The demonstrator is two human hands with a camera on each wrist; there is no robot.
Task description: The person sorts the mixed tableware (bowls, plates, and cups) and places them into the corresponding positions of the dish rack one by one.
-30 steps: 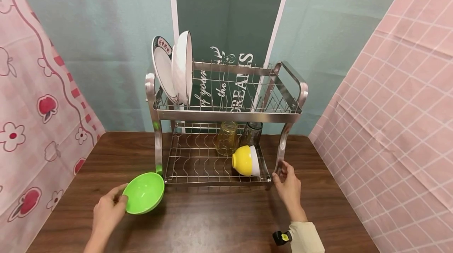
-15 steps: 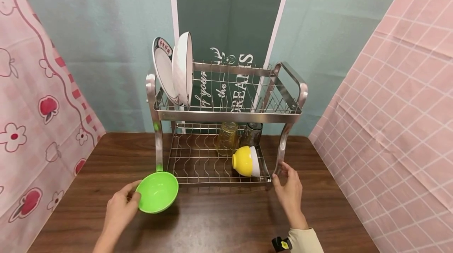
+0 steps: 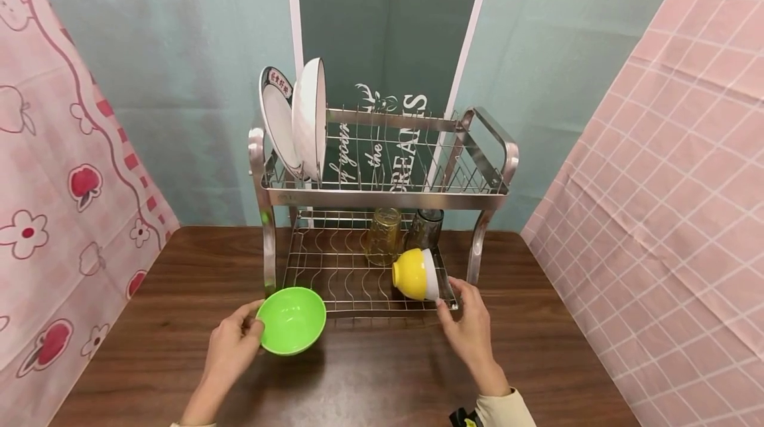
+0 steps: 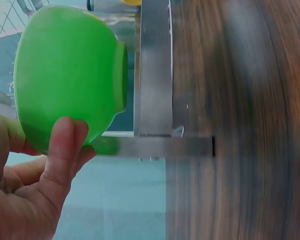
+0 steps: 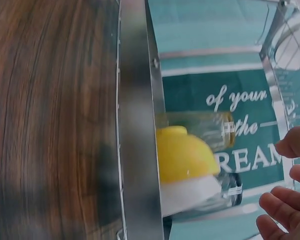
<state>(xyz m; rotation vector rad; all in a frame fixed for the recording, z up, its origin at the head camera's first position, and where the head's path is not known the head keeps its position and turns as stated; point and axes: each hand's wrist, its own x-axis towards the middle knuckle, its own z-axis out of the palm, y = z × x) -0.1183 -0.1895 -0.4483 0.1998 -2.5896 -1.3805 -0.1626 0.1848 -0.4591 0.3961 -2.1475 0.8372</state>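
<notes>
My left hand (image 3: 234, 345) pinches the rim of a green bowl (image 3: 292, 321) between thumb and fingers. The bowl is held above the table in front of the dish rack (image 3: 382, 199), near its lower left corner; the left wrist view shows its outer side and foot. By the rack's lower right corner is my right hand (image 3: 469, 327), fingers apart and gripping nothing. Close to its fingertips, a yellow bowl (image 3: 410, 274) with a white rim part lies on its side on the lower tier. In the right wrist view a gap separates the fingers (image 5: 282, 207) from that bowl.
Behind the yellow bowl stand a yellowish glass (image 3: 382, 236) and a dark glass (image 3: 425, 228). A plate (image 3: 276, 119) and a white bowl (image 3: 308, 119) lean at the upper tier's left end. Cloth hangs behind and on both sides of the wooden table (image 3: 370, 380).
My left hand has carried the green bowl rightward along the rack's front. My right hand has left the rack's right leg and shifted left towards the yellow bowl.
</notes>
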